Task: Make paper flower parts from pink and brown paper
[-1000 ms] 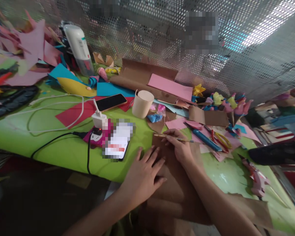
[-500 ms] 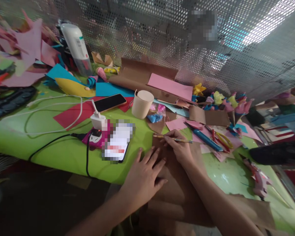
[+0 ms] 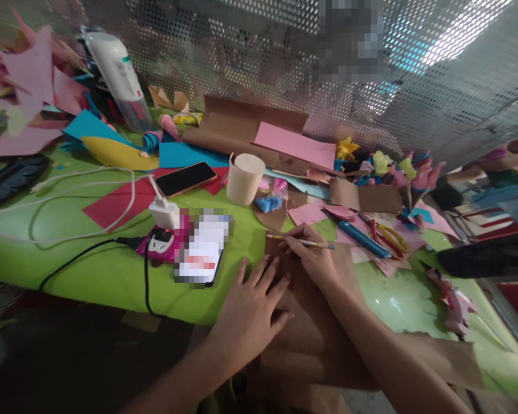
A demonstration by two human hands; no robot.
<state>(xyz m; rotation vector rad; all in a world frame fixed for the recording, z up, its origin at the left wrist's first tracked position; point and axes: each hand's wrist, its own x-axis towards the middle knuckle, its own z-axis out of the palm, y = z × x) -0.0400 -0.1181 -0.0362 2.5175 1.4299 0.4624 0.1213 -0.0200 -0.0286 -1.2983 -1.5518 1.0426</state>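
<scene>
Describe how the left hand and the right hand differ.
The left hand is spread, with its palm down; the right hand is curled around a pencil.
The left hand holds nothing, while the right hand grips that pencil.
Both are bare and at the brown paper.

Slight rightward turn of the view over the table point(image 3: 245, 233)

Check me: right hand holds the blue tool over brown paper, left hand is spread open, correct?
Not quite: the head view shows the right hand holding a pencil-like stick over the brown paper, not the blue tool. The left hand is spread open.
</scene>
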